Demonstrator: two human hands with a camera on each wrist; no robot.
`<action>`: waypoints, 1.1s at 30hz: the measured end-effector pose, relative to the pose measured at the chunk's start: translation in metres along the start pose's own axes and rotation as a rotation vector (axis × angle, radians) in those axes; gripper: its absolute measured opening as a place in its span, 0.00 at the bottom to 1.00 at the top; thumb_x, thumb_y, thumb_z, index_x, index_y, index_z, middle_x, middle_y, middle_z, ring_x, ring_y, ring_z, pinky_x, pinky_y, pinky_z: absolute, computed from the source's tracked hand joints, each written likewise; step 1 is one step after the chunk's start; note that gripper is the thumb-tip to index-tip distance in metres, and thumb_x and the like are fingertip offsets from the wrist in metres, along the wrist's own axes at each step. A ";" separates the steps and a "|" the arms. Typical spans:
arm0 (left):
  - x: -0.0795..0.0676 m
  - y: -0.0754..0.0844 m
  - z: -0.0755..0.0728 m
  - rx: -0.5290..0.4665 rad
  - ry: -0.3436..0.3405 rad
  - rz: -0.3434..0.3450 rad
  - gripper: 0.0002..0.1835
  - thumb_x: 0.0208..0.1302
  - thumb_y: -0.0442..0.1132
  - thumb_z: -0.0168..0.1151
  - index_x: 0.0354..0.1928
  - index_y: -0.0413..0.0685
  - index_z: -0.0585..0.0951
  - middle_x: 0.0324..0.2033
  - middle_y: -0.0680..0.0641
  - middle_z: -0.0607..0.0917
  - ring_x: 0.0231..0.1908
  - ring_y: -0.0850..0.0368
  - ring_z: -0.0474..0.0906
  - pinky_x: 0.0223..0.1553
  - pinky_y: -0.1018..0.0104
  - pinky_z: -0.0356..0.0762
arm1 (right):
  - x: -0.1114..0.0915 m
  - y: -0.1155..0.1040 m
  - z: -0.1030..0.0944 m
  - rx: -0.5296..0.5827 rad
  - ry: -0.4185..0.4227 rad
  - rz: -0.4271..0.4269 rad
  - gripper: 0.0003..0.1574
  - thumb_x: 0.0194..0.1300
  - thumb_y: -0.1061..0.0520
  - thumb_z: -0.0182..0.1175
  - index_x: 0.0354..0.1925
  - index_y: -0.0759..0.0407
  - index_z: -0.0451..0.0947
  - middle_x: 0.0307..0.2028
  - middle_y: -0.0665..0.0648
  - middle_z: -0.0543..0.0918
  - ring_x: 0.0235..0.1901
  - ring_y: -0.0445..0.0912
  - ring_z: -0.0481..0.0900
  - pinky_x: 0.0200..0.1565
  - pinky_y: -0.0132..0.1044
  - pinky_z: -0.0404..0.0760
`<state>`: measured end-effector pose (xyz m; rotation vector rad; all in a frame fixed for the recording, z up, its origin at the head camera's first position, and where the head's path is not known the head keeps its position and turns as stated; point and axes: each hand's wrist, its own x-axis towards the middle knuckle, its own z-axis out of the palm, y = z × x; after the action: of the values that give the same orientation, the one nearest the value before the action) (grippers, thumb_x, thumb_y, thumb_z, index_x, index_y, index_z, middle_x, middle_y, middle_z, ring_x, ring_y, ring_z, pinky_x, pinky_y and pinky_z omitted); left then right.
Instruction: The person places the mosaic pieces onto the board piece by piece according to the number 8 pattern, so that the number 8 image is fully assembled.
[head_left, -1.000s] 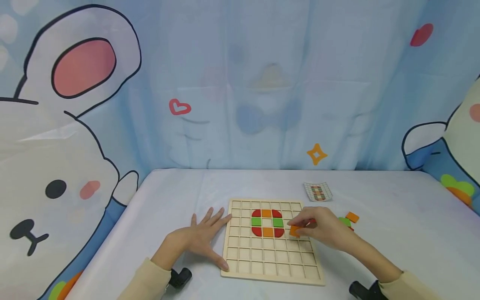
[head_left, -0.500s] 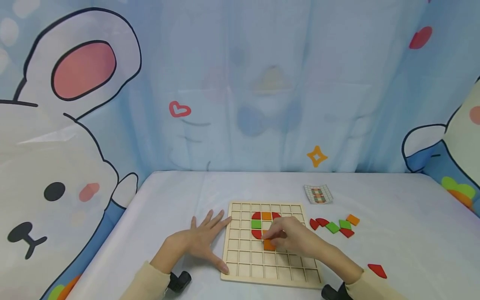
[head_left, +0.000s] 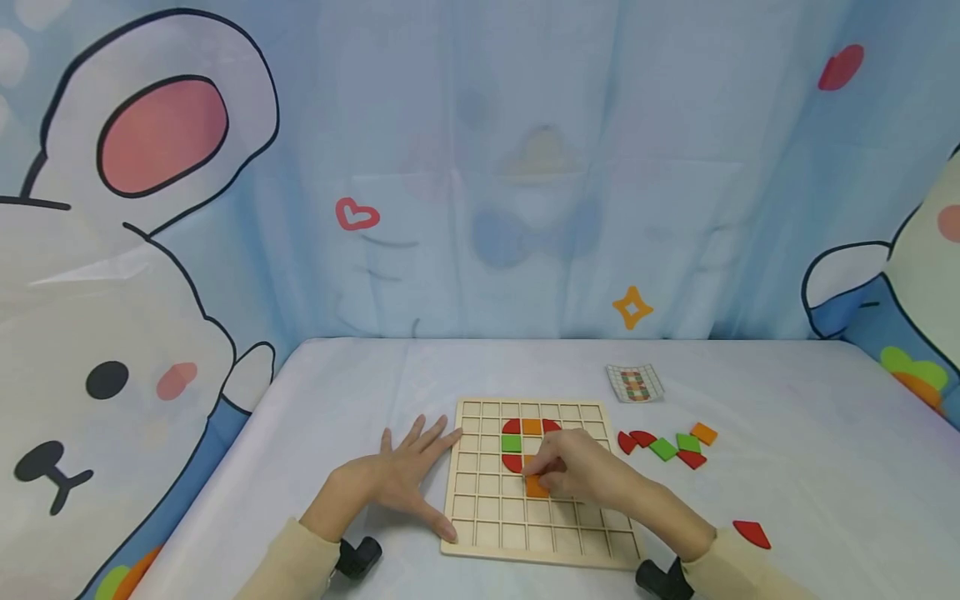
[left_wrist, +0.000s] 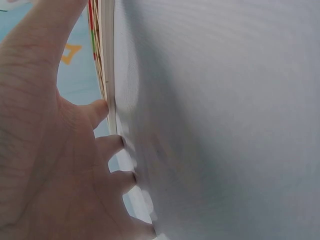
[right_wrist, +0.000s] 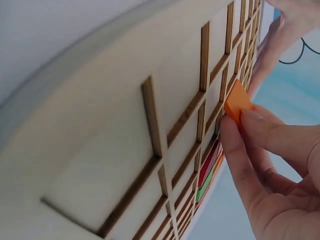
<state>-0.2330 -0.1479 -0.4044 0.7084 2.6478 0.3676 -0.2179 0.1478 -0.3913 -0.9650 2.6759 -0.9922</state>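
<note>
A wooden grid board lies on the table, with red, green and orange pieces set in its upper middle cells. My right hand pinches an orange square tile between thumb and fingers, at the cell just below the orange piece of the lower row. In the right wrist view the orange tile is tilted at the grid's ribs. My left hand is spread at the board's left edge, thumb at the lower corner and index fingertip higher up. The right hand hides part of the pattern's right side.
Right of the board lie loose red, green and orange pieces, and a lone red piece nearer the front. A small pattern card lies behind the board. A blue printed curtain hangs behind the table.
My right hand has carried the orange tile leftward from the board's right side to below the pattern, then nearly stopped. The loose pieces at right came into view. The left hand has stayed put.
</note>
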 end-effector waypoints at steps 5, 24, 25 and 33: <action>0.000 0.000 0.000 -0.011 0.003 0.009 0.69 0.49 0.67 0.81 0.85 0.60 0.47 0.84 0.45 0.41 0.82 0.40 0.30 0.72 0.22 0.32 | 0.001 -0.007 0.004 -0.063 0.022 0.018 0.11 0.60 0.74 0.71 0.40 0.64 0.92 0.31 0.47 0.82 0.30 0.37 0.72 0.33 0.29 0.78; -0.002 -0.001 0.001 -0.029 0.002 0.011 0.70 0.48 0.67 0.81 0.85 0.60 0.47 0.84 0.45 0.41 0.82 0.40 0.30 0.72 0.21 0.32 | 0.000 -0.018 0.015 -0.150 0.082 0.068 0.11 0.56 0.76 0.73 0.37 0.67 0.92 0.30 0.49 0.79 0.30 0.40 0.72 0.32 0.28 0.77; -0.002 -0.001 0.001 -0.030 0.002 0.011 0.70 0.48 0.67 0.81 0.85 0.60 0.47 0.84 0.45 0.41 0.82 0.40 0.30 0.72 0.21 0.32 | 0.000 -0.018 0.015 -0.147 0.085 0.075 0.12 0.56 0.76 0.73 0.37 0.67 0.92 0.31 0.49 0.79 0.30 0.40 0.73 0.32 0.28 0.77; -0.001 0.000 0.000 -0.035 0.000 0.016 0.70 0.48 0.67 0.81 0.85 0.59 0.47 0.84 0.44 0.41 0.82 0.40 0.29 0.72 0.21 0.31 | -0.001 -0.013 0.016 -0.115 0.092 0.093 0.13 0.57 0.78 0.71 0.36 0.65 0.92 0.31 0.48 0.81 0.33 0.40 0.77 0.34 0.28 0.79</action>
<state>-0.2319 -0.1487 -0.4044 0.7195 2.6304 0.4174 -0.2049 0.1321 -0.3957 -0.8249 2.8529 -0.8937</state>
